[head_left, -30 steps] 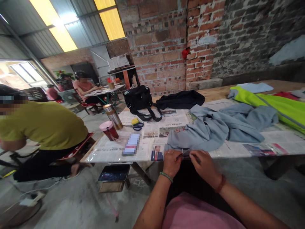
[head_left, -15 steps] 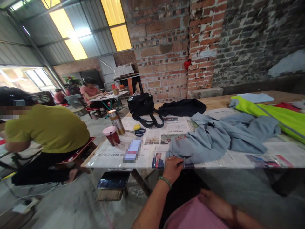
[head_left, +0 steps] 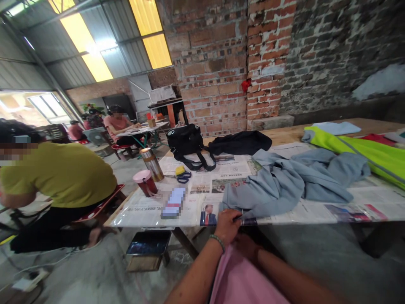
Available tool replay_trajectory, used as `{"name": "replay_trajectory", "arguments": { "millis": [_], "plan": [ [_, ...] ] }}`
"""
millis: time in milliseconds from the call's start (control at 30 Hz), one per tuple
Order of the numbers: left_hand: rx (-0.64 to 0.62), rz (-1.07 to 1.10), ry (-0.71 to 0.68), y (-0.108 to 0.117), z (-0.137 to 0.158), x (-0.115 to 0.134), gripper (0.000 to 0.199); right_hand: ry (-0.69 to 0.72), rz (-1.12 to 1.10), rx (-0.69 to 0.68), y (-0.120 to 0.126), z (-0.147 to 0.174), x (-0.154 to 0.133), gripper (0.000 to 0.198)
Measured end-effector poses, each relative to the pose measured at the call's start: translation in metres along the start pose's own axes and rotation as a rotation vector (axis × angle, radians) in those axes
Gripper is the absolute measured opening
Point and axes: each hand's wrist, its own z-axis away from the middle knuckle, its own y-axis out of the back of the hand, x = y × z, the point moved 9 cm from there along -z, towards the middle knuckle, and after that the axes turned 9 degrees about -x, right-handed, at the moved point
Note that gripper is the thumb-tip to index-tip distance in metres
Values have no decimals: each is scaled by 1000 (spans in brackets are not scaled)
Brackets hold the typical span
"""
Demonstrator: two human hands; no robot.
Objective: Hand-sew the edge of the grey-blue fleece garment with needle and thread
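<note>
At the left of the frame, a co-worker in a mustard shirt (head_left: 69, 177) sat on a red stool (head_left: 110, 200); farther back, another person in pink (head_left: 115, 124) sat too. Left of centre, a metal flask (head_left: 152, 164) stood beside a pink-lidded cup (head_left: 146, 185), with a phone (head_left: 174, 202) lying near them on newspaper (head_left: 139, 214). A black bag (head_left: 185, 141) rested beside dark cloth (head_left: 242, 142) around the middle. Neon yellow cloth (head_left: 363, 156) lay at the right edge, and a brick wall (head_left: 215, 76) filled the upper centre.

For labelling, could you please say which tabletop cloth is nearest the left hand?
The crumpled grey cloth, touching the left hand; others, including the black cloth and neon-yellow garment, lie farther away.
</note>
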Motion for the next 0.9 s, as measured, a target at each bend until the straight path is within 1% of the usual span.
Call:
{"name": "replay_trajectory", "arguments": {
  "millis": [100, 167, 200, 233, 267, 333, 367, 400, 433, 467, 500, 533, 600, 667, 733, 800, 900],
  "plan": [
    [1, 13, -5, -1, 2, -1, 22, -64, -8, -192, -21, 18, 6, 14],
    [8, 11, -15, -2, 3, 0, 23, -113, -45, -352, -25, 36, 12, 11],
    [16, 8, -18, -3, 4, 0, 23, -150, -93, -480, -26, 48, 15, 10],
    [26, 6, -22, -3, 5, -1, 23, -172, -118, -555, -20, 59, 16, 9],
    [39, 5, -25, -3, 5, -1, 22, -186, -133, -598, -9, 69, 15, 9],
    [64, 2, -33, -3, 6, 0, 21, -196, -182, -642, 19, 82, 7, 15],
    [71, -2, -38, -4, 7, 0, 21, -147, -271, -565, 41, 81, -4, 20],
    [77, -6, -43, -4, 7, 1, 20, -81, -357, -406, 69, 77, -15, 24],
    [83, -12, -45, -4, 7, 1, 19, -15, -416, -208, 98, 71, -24, 26],
    [92, -17, -43, -4, 7, 2, 19, 15, -434, -41, 123, 67, -30, 27],
    [104, -23, -36, -3, 7, 2, 19, -6, -407, 73, 139, 63, -31, 26],
    [117, -29, -27, -3, 8, 2, 19, -52, -334, 129, 146, 57, -31, 25],
    [137, -45, -10, -3, 9, 1, 19, -129, -113, 150, 148, 43, -33, 28],
    [146, -59, -3, -4, 9, 2, 21, -133, 85, 133, 141, 31, -39, 36],
    [151, -70, 1, -5, 9, 2, 24, -115, 157, 113, 132, 24, -44, 39],
    [152, -72, -1, -5, 8, 3, 25, -131, 93, 74, 123, 23, -42, 34],
    [160, -54, -21, -4, 8, 6, 24, -168, -202, 55, 116, 27, -32, 15]
  ]
}}
